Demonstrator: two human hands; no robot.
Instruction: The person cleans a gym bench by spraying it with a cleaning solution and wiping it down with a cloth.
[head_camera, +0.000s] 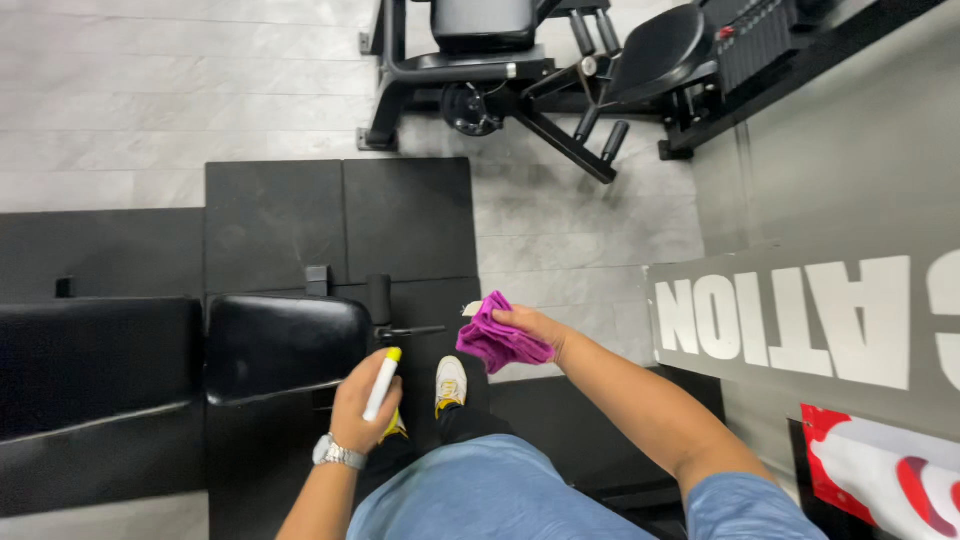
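My left hand (360, 405) grips a slim white bottle with a yellow tip (382, 383), its tip pointing up and away from me. The hand hovers by the near right corner of a black padded bench seat (280, 345). My right hand (530, 325) is closed on a crumpled purple cloth (497, 345), held out to the right of the bench above the black floor mat (410, 215). A wristwatch (338, 455) sits on my left wrist. My shoes (451, 383) show below the hands.
The bench's long black back pad (95, 390) stretches to the left. A black exercise machine (520, 70) with padded rollers stands on the grey tiled floor ahead. A grey wall with large white lettering (800, 320) rises on the right.
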